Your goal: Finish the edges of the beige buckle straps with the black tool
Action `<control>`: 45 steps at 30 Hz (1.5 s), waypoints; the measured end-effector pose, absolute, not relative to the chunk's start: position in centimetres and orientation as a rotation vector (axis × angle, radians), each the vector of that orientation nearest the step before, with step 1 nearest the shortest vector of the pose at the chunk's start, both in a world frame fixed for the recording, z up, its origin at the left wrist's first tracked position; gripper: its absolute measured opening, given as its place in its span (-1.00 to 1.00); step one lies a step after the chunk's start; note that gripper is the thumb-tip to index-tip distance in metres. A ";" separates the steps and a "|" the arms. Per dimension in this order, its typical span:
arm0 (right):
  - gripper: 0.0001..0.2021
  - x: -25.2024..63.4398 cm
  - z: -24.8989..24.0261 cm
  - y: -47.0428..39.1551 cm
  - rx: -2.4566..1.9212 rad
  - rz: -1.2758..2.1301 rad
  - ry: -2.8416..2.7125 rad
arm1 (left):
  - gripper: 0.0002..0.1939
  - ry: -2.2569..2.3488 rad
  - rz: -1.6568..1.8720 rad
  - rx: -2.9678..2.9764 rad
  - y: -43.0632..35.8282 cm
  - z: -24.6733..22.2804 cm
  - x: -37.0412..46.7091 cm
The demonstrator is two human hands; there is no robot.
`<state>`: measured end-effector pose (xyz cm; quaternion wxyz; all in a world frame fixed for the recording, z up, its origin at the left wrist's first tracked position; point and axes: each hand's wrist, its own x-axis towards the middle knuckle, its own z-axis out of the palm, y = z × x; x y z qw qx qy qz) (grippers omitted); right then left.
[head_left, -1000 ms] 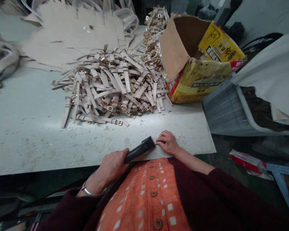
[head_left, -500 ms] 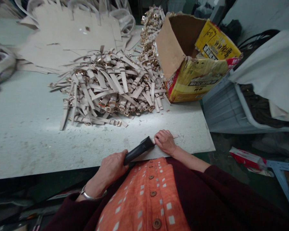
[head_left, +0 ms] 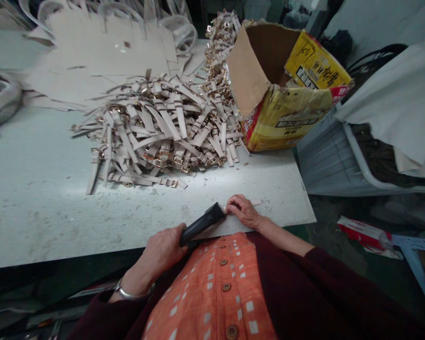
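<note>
My left hand (head_left: 163, 249) is wrapped round the handle of a black hand-held tool (head_left: 202, 224) with a wider, blunt head; its exact kind does not show. The tool slants up to the right over the table's front edge. Just beyond its head, my right hand (head_left: 245, 212) has its fingers curled in a pinch on a narrow beige strap (head_left: 258, 203). Most of that strap is hidden under the hand; a thin end sticks out on the right. Behind both hands lies a big heap of beige buckle straps (head_left: 170, 127) with gold-coloured buckles.
A yellow cardboard box (head_left: 290, 123) stands open at the right of the pale table (head_left: 38, 203). Beyond the table's right edge is a grey plastic bin (head_left: 320, 156) with white material (head_left: 393, 104) draped over it. Flat beige bag pieces (head_left: 106, 47) lie at the back.
My right hand's fingers have lifted and curled into a looser pinch near the tool's head. The black tool has shifted slightly left and down. The heap looks the same.
</note>
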<state>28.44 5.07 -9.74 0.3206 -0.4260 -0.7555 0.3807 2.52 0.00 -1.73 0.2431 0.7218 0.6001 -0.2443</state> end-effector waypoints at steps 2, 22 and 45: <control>-0.91 28.9 -9.9 4.8 -1.155 1.001 -1.908 | -0.63 1.637 -0.668 1.975 0.0 -1.7 2.5; -0.86 30.6 -10.9 4.6 -1.205 0.727 -2.198 | -0.68 1.587 -0.661 1.998 0.8 -0.4 4.5; -0.78 30.6 -10.5 4.6 -1.225 0.677 -2.233 | -0.67 1.702 -0.563 1.905 1.3 -1.6 4.7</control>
